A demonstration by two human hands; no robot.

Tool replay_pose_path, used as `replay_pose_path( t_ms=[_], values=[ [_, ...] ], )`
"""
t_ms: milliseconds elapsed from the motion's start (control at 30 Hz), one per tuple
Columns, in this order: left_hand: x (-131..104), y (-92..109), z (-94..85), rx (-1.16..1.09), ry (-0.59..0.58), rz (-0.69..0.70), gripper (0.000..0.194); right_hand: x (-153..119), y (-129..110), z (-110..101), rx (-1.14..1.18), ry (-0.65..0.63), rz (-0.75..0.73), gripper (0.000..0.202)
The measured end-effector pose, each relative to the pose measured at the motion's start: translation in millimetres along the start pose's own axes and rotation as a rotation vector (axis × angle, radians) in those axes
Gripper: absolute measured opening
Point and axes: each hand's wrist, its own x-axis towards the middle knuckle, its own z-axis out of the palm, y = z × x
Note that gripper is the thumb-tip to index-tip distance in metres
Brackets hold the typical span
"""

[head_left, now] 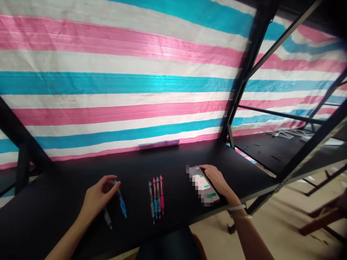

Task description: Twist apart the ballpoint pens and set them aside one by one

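My left hand (101, 193) pinches the top end of a light blue pen (122, 204) between thumb and fingers; the pen's lower end points toward the table's front edge. A grey pen (107, 218) lies under that hand, partly hidden by it. To the right, several pens lie side by side in a row: a grey pen (151, 202), a blue pen (155, 200) and a pink pen (162, 196) among them. My right hand (215, 178) rests along the right edge of a phone (203, 184) with a lit screen, fingers stretched out; its thumb is hidden.
The black table (179, 209) has a striped plastic sheet (121, 83) behind it. A black metal post (240, 83) rises at the back right. Beyond it, white cables (284, 133) lie on another black surface. A brown wooden stool or bench (322, 213) stands at the right.
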Motion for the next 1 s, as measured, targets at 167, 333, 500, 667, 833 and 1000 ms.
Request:
replay_pose_path(
  t_ms=[167, 333, 500, 667, 833, 1000],
  values=[
    [-1, -7, -1.0, 0.147, -0.030, 0.095, 0.040, -3, 5, 3, -0.005, -0.022, 0.023, 0.047],
    [-1, -14, -2.2, 0.243, -0.045, 0.164, 0.039, -4, 9, 4, 0.021, -0.012, 0.039, 0.046],
    [-8, -6, -9.3, 0.415, 0.123, 0.267, 0.040, -5, 17, 3, 0.114, 0.038, 0.034, 0.054],
    [-35, 10, -18.4, 0.590, 0.161, -0.045, 0.054, -6, 19, 5, 0.163, 0.082, 0.044, 0.052],
    [-56, 8, -14.0, 0.488, -0.060, -0.166, 0.055, -5, 18, 6, 0.168, 0.111, 0.036, 0.045],
    [-52, 3, -8.8, 0.369, -0.094, -0.054, 0.050, -5, 20, 6, 0.160, 0.114, 0.025, 0.039]
  ],
)
